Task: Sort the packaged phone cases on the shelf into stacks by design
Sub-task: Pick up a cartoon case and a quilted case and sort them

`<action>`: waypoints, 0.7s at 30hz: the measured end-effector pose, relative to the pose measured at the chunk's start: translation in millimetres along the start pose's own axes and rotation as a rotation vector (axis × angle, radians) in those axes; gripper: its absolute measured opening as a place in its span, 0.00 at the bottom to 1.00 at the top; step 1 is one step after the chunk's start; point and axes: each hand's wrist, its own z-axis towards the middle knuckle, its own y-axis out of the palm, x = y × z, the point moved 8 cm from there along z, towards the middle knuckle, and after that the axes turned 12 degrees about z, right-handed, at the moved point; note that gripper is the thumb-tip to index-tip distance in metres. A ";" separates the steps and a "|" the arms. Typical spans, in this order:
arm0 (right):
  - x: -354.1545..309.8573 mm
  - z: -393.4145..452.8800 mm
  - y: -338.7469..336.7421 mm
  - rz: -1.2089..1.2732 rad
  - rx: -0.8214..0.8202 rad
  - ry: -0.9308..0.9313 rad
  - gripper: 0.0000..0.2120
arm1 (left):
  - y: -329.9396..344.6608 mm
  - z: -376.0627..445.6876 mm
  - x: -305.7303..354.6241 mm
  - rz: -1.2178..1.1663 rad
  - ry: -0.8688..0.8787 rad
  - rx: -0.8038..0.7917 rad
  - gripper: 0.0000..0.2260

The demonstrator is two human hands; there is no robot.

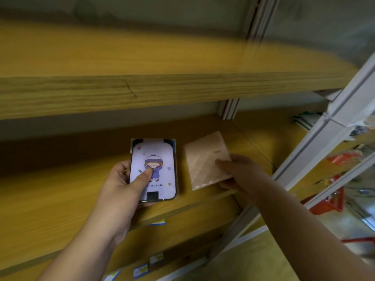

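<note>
Phone cases in clear packaging sit near the front edge of the middle wooden shelf (60, 199), one under each hand. At the left, the left hand (123, 183) has its grip closed on the cartoon case (154, 169): the thumb lies across the printed face, on the figure of a child in a purple hat and coat, and the fingers wrap round the left side and underneath. That case is pale lilac with dark corners, and its long side runs away from the person. Whether it rests on the shelf or is lifted just off it cannot be told. Just beside it, apart from it, lies the pink case (207, 161), a plain pinkish packet turned at a slant. The right hand (237, 171) grips its right edge, thumb on top and fingers below. Farther right, a white upright post (324, 138) of the shelving rises, with blurred red items (328, 201) behind it.
</note>
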 end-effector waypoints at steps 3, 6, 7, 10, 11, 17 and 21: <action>-1.5 -12.5 -11.1 0.102 -0.036 -0.020 0.12 | 7.2 -8.6 -0.7 0.019 -0.007 0.031 0.12; -7.8 -24.8 -25.4 0.255 -0.081 -0.038 0.06 | 17.6 -19.7 -1.3 0.015 -0.005 0.075 0.13; -9.9 -29.2 -31.1 0.288 -0.091 -0.042 0.06 | 21.9 -24.9 -1.2 0.013 -0.010 0.091 0.13; -14.7 -44.7 -51.1 0.329 -0.121 -0.077 0.07 | 38.9 -42.2 -2.4 0.019 -0.025 0.115 0.11; -14.9 -50.1 -58.8 0.333 -0.138 -0.086 0.09 | 45.9 -48.7 -2.8 0.025 -0.023 0.123 0.11; -15.8 -94.3 -109.0 0.277 -0.242 -0.088 0.09 | 100.4 -103.0 -4.6 0.050 -0.025 0.172 0.10; -21.9 -124.8 -157.1 0.239 -0.359 -0.112 0.13 | 147.8 -144.2 -9.5 0.040 -0.028 0.166 0.08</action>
